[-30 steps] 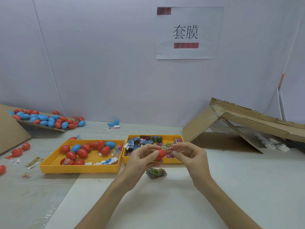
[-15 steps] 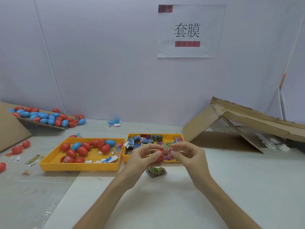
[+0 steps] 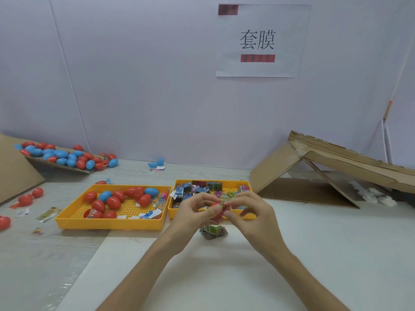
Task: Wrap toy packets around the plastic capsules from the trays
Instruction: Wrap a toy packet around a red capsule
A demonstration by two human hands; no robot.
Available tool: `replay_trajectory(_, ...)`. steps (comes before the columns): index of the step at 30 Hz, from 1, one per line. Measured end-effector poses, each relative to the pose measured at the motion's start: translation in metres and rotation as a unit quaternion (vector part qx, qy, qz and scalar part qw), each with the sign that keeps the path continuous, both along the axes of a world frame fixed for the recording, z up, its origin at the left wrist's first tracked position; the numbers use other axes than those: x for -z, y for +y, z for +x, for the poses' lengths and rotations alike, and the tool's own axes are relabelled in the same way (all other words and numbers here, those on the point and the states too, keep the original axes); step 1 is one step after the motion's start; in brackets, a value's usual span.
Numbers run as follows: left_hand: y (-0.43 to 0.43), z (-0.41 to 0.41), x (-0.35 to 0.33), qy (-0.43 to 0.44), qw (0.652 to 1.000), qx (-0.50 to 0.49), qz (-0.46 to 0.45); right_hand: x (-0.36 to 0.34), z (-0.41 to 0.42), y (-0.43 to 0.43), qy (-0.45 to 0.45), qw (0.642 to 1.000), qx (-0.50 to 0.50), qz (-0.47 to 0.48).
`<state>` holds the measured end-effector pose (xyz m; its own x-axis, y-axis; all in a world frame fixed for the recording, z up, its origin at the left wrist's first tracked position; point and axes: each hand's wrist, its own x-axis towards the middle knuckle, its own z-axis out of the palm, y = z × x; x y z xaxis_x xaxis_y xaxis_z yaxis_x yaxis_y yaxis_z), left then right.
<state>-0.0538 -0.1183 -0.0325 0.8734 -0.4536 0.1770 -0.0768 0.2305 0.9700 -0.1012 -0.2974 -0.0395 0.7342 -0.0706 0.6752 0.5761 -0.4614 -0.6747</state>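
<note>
the red capsule (image 3: pixel 216 209) is pinched by the left hand (image 3: pixel 193 213) while a toy packet (image 3: pixel 225 204) is gripped by the right hand (image 3: pixel 248 213) — the packet could slip off if grip is eased.

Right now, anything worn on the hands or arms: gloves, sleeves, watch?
Nothing worn. The left hand and right hand are bare: no gloves, rings or tape visible. The left forearm and right forearm are bare to the frame's bottom edge, no sleeves, watch or wristband.

A white paper sheet (image 3: pixel 289 30) on the wall (image 3: pixel 146 75) bears two large black Chinese characters, 套膜. A red bar at the sheet's top left (image 3: pixel 228 9) and another under the characters (image 3: pixel 257 58) are blurred, unreadable. Print on the toy packets (image 3: pixel 197 187), far below the sheet, is too small to read.
</note>
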Motion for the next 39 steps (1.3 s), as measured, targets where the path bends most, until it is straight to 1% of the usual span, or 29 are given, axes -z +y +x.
replay_trajectory(11,0.0003,0.0008,0.0004,0.016,1.0,-0.001,0.005,0.0013,0.0008,-0.0007,-0.058,0.996,0.038,-0.056)
replay_trajectory(17,-0.0001,0.0004,0.0003,0.019,1.0,-0.003,0.006,0.0006,-0.0007,0.0005,-0.074,0.994,0.029,-0.07)
replay_trajectory(22,0.001,0.0008,0.0014,0.035,0.999,0.016,-0.018,0.0001,-0.0002,-0.0001,-0.071,0.995,0.028,-0.064)
replay_trajectory(25,0.0027,0.0013,0.0011,0.03,0.999,0.025,-0.028,0.0,-0.0007,-0.0009,-0.064,0.996,0.029,-0.046)
replay_trajectory(28,0.0032,0.002,0.0011,0.017,0.999,0.026,-0.02,0.0,-0.001,0.0,-0.057,0.997,0.031,-0.032)
replay_trajectory(39,0.0022,0.005,0.0046,-0.009,1.0,0.009,-0.001,-0.0007,-0.0025,0.005,-0.057,0.998,0.026,-0.023)
